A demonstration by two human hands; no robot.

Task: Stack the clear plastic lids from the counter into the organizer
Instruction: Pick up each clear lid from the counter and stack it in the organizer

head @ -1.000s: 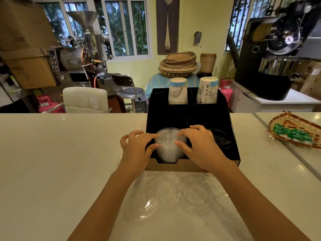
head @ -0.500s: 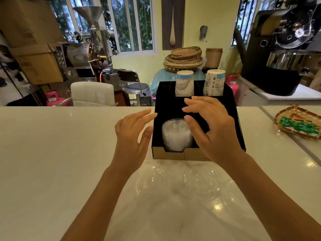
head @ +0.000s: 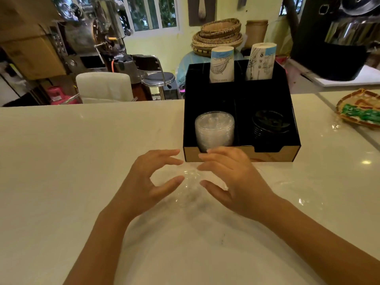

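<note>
A black organizer point(head: 273, 156) stands on the white counter. Its front left compartment holds a stack of clear plastic lids point(head: 214, 129). More clear lids point(head: 190, 189) lie blurred on the counter just in front of the organizer. My left hand point(head: 150, 182) and my right hand point(head: 228, 177) hover over these loose lids, fingers spread and curved toward each other, one on each side of a lid. Neither hand holds anything that I can see. Other loose lids point(head: 292, 190) spread to the right, partly hidden by my right arm.
Black lids point(head: 269, 124) fill the organizer's front right compartment. Two stacks of paper cups point(head: 222, 63) stand in its rear slots. A woven tray with green packets point(head: 359, 111) sits at the right edge. The counter point(head: 82, 161) stretches left.
Both hands have drawn back from the lid stack in the organizer and come down over the loose lids on the counter. The stack stays in its compartment.
</note>
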